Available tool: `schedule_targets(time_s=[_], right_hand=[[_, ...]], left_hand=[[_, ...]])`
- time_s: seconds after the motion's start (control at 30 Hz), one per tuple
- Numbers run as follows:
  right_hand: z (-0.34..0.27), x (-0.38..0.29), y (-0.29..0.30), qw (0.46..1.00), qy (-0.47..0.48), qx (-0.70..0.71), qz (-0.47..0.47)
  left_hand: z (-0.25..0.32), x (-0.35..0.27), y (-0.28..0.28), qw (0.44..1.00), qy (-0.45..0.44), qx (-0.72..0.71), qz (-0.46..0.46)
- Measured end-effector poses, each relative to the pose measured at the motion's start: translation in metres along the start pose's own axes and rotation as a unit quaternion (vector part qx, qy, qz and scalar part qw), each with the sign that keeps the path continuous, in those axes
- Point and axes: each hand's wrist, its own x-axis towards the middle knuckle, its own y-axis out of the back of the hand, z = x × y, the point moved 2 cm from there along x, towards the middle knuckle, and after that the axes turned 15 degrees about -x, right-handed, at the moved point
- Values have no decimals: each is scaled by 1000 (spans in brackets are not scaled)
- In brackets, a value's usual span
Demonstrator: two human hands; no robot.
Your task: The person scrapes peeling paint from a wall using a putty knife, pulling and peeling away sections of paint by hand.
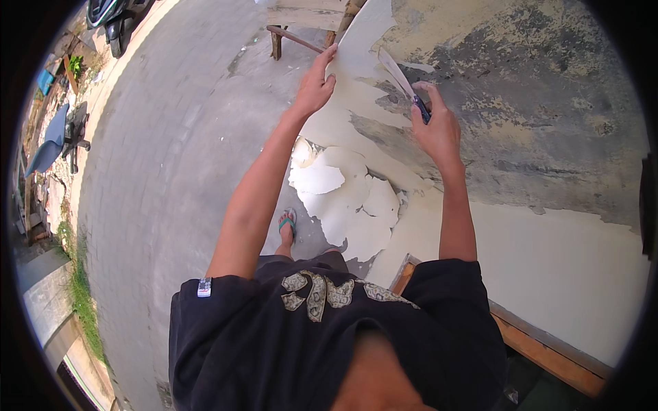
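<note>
My right hand [437,123] is closed around the dark handle of a scraper knife [397,72]. Its long pale blade points up and left, close against the wall [514,103], where cream paint has come away and grey, mottled plaster shows. My left hand [313,85] is raised near the wall's left edge, fingers extended, and seems to hold nothing; whether its fingertips touch the edge I cannot tell. Between my forearms, large peeled paint sheets [349,195] lie in a heap at the wall's foot. Cream paint [555,257] still covers the lower right wall.
A wooden bench [303,15] stands at the top, by the wall. Grey paving [169,154] runs along the left, with a sandalled foot [286,222] below. Further left are a blue chair [51,141] and a parked motorbike [110,23]. A wooden frame [550,349] edges the lower right.
</note>
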Motion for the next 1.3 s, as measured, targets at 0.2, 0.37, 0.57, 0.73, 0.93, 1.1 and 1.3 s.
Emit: schedule_targets(time_s=[0.2, 0.37, 0.57, 0.73, 0.93, 1.1, 1.3], right_hand=[[88, -35, -8, 998, -33, 46, 26], [44, 10, -81, 996, 12, 91, 18], [65, -16, -68, 986, -40, 156, 39], [14, 23, -107, 989, -1, 134, 67], [2, 10, -103, 992, -1, 107, 60], [51, -24, -91, 989, -47, 130, 61], [11, -1, -120, 992, -60, 84, 74]], left_hand=[[5, -4, -14, 1000, 5, -3, 4], [0, -3, -14, 1000, -19, -7, 20], [1, -4, -3, 1000, 11, 9, -1], [-2, 3, 0, 997, 23, -68, -36], [-14, 11, 38, 999, -15, 32, 7], [-21, 0, 35, 999, 31, 16, 23], [-44, -4, -2, 994, 78, -75, 6]])
